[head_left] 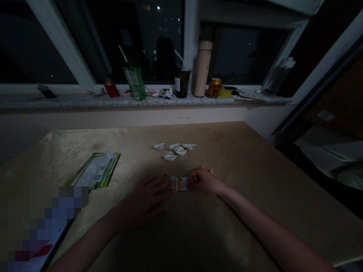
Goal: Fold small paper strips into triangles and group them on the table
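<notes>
A small printed paper piece (179, 183), white with an orange band, lies flat on the table. My left hand (150, 198) rests at its left end, fingers stretched out and spread, fingertips touching it. At the other end my right hand (200, 179) has its fingers curled and pressed together on the paper, hiding that part. Farther back sit several small folded paper triangles (180, 150) in white and green, some touching or overlapping. To the left is a stack of green and white printed sheets (99, 170).
Behind the brown table (241, 158) runs a granite windowsill (159, 101). On it stand a green cup (135, 82), a dark cup (182, 83) with a straw, a beige flask (202, 70), an orange can (214, 87) and a red jar (111, 88).
</notes>
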Available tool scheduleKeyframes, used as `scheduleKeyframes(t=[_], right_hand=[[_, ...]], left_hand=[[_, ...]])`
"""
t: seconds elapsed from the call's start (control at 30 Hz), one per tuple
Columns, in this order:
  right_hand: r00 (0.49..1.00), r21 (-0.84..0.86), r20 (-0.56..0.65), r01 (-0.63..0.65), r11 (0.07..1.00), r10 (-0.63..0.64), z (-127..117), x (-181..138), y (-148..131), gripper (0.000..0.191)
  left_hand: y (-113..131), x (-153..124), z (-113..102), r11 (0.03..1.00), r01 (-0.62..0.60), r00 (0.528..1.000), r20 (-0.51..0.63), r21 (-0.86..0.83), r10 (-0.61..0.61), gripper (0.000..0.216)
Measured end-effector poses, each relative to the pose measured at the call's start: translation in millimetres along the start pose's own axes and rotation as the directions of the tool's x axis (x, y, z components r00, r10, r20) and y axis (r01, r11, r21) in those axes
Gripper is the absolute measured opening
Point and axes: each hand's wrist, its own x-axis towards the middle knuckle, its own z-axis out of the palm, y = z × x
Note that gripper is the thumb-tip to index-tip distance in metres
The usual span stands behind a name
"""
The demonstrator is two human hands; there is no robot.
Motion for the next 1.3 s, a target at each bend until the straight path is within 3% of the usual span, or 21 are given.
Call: scheduleKeyframes(t=[0.47, 0.67, 0.77, 0.97, 1.3], right_hand=[[1.0, -0.001, -0.022, -0.013, 1.0, 0.013, 0.5, -1.3, -1.8, 0.01], [1.0, -0.006, -0.022, -0.01, 1.0, 0.01, -0.2, -3.1, -4.3, 0.008], [1.0, -0.011, -0.028, -0.014, 1.0, 0.013, 0.5, -3.7, -4.4, 0.008], [0.999, -0.001, -0.05, 0.016, 1.0, -0.016, 4.3, -3.0, 0.2, 0.006], [0.998, 0.013, -0.061, 0.026, 1.0, -0.025, 5.0, -2.8, 1.1, 0.005]], left_hand=[[21.7, 6.6, 8.8, 0.998, 0.048, 0.995, -0.091, 0.032, -0.045, 0.057], [34.2, 13.4, 6.5, 0.995, 0.036, 0.998, -0.052, 0.097, -0.031, 0.061], [42.0, 14.5, 11.3, 0.996, 0.054, 0.998, -0.018, 0.064, -0.053, 0.066], [43.2, 12.6, 20.2, 0.994, 0.083, 0.994, -0.063, -0.072, -0.087, 0.07], [43.2, 14.5, 16.9, 0.995, 0.077, 0.994, -0.068, -0.061, -0.081, 0.064]])
